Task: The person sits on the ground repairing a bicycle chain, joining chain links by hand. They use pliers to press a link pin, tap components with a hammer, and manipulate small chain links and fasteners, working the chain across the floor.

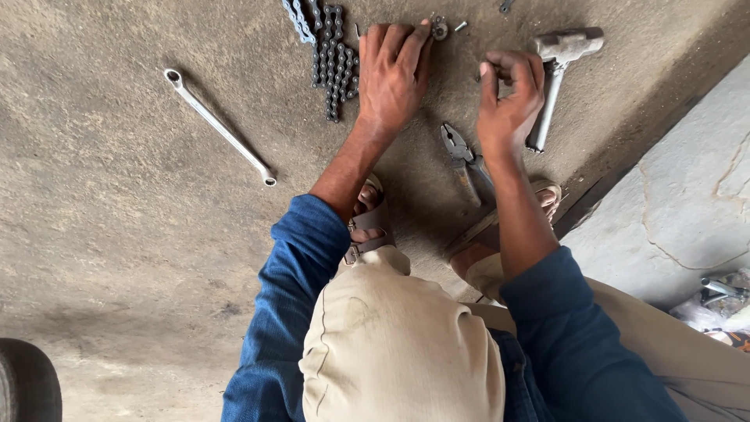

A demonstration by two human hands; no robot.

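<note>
The person crouches over a concrete floor (117, 219), both hands at the top middle of the frame. The left hand (393, 74) lies palm down, fingers (406, 47) spread flat and holding nothing, its fingertips touching the floor just beside a small metal part (440, 30) and a tiny screw (461, 26). A folded chain (334, 66) lies right beside that hand, toward the upper left. The right hand (509, 101) is curled, thumb and forefinger pinched nearly closed on something small and dark; what it is cannot be told. Just beside the right hand lies a hammer (556, 74), its head at the upper right. Pliers (462, 156) rest below, between the two wrists, near the sandalled feet. A long wrench (219, 125) lies well apart at the upper left.

The step in hand looks like sorting or fitting small chain pieces by touch. The next move likely calls for a fine pinch on the small part and a steady left hand, since such pieces roll away easily on rough concrete.
</note>
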